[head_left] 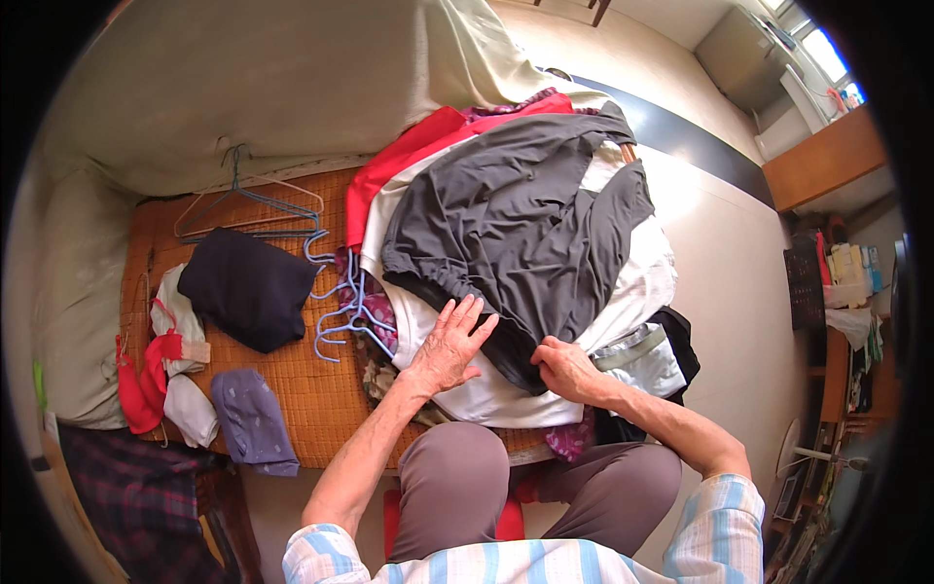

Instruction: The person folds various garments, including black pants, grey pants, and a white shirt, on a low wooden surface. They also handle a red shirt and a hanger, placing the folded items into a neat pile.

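A pair of dark grey trousers [496, 212] with a gathered waistband lies spread over a heap of clothes, legs pointing to the upper right. My left hand [449, 347] rests palm down at the waistband edge, fingers extended and slightly apart. The right hand [565, 369] pinches the near corner of that waistband, its fingers curled. Beneath the trousers lie a white shirt [481, 398] and a red garment [379, 182]. Blue hangers [357, 310] stick out from the heap on its left side.
An orange woven mat [328, 409] lies under the clothes. On it are a folded black garment [248, 288], a folded grey-purple garment [254, 420], a red strapped garment [157, 379] and wire hangers [241, 193]. A pale folded garment [642, 358] sits right of my right hand.
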{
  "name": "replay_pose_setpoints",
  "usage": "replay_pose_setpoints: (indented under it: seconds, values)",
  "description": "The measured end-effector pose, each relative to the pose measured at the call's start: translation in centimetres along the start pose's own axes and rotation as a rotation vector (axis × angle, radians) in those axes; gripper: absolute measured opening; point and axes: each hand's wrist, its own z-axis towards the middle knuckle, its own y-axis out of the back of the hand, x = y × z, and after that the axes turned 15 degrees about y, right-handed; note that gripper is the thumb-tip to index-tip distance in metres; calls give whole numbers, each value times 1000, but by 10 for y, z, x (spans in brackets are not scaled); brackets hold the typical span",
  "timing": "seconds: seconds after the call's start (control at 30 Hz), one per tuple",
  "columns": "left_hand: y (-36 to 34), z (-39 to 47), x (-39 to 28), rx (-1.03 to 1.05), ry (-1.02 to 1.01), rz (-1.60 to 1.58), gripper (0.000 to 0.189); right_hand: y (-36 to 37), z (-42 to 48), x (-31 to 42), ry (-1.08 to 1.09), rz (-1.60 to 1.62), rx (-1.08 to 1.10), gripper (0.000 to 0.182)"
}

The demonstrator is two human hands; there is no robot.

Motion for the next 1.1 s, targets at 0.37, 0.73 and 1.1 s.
replay_pose_setpoints:
  seconds: [0.37,0.73,1.1]
  values:
    - [-1,32,73,-495,523,55,58,-13,-22,14,-19,-246,519,19]
    - [28,56,109,-711,613,-445,28,99,-8,44,-24,-242,-57,19]
    - [208,28,24,-934,22,-1081,36,213,0,162,546,-358,-475,33]
